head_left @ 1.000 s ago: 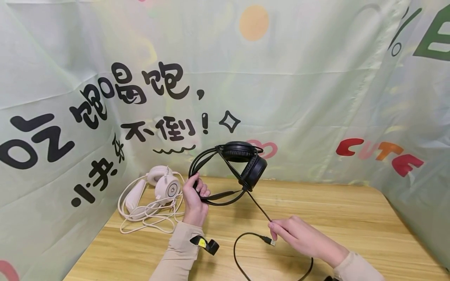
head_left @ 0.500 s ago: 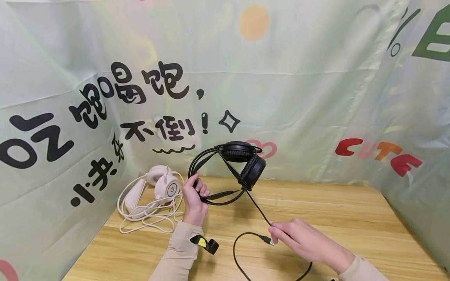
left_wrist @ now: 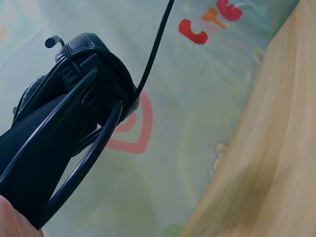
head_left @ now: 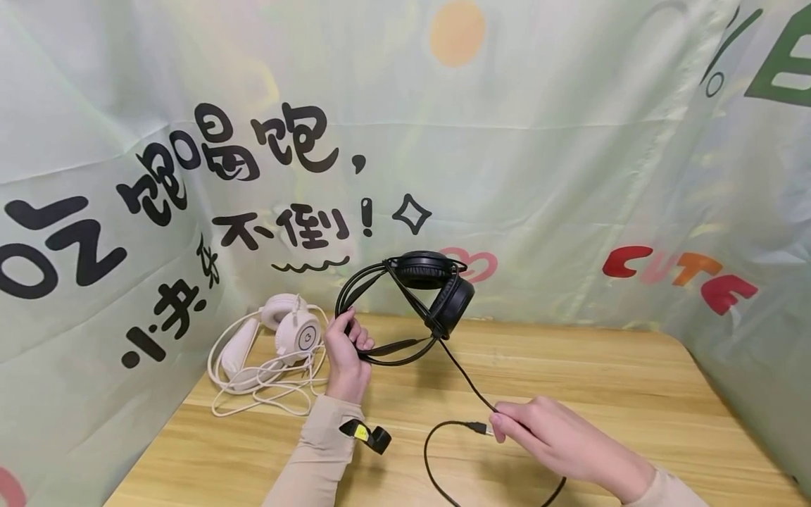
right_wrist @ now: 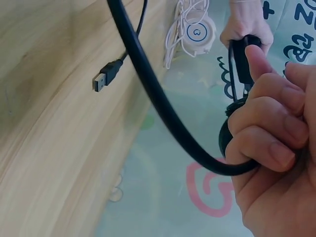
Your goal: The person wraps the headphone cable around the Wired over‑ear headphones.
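Note:
My left hand (head_left: 347,352) grips a black headset (head_left: 451,304) by its headband, holding it up above the table. Both ear cups point away to the right, and loops of its cable run along the band. In the left wrist view the padded band (left_wrist: 37,148) and thin outer bars show close up, with a thumb at the corner. From the cups a black cable (head_left: 467,380) stretches taut down to my right hand (head_left: 551,433), whose fingers curl round it. The loose end bends round below, and its USB plug (right_wrist: 106,76) hangs near the right hand.
A white headset (head_left: 298,334) lies at the table's back left with its white cable (head_left: 272,394) tangled beside it. The wooden table (head_left: 602,380) meets a printed cloth backdrop (head_left: 538,176) behind and at both sides. A black strap (head_left: 367,434) sits on the left wrist.
My right hand has shifted slightly right and down along with the cable. The left hand and black headset keep nearly the same pose; the head view has tilted slightly.

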The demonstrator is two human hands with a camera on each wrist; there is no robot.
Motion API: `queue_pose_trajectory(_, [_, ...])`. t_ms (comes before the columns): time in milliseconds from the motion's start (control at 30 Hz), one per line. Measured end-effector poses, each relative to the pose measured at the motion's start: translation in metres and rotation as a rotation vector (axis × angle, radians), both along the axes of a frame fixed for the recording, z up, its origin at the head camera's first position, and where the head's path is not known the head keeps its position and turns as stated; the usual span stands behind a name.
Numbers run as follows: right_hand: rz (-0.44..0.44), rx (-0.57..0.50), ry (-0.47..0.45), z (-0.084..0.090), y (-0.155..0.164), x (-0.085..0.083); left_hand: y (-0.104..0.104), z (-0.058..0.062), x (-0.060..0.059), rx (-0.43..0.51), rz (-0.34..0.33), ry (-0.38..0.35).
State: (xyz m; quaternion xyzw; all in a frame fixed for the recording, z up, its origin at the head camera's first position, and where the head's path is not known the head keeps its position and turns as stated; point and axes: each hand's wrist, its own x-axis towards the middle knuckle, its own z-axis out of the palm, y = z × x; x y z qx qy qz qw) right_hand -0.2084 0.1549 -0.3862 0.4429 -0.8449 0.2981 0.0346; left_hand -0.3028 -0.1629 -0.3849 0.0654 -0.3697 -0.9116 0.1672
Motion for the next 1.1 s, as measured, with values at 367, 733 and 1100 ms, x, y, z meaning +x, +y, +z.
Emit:
queue_pose_trajectory(367, [-0.027, 0.032, -0.082, 0.012, 0.007, 0.012, -0.001, -0.001, -0.001, -0.002, 0.019, -0.009])
queue_pose_trajectory(733, [-0.023, 0.042, 0.017, 0.022, 0.011, 0.022, 0.000, -0.002, -0.002, -0.029, 0.047, -0.014])
queue_pose_trajectory(1100, [-0.053, 0.042, 0.118, 0.035, 0.013, 0.030, 0.000, -0.005, -0.003, -0.050, 0.062, -0.020])
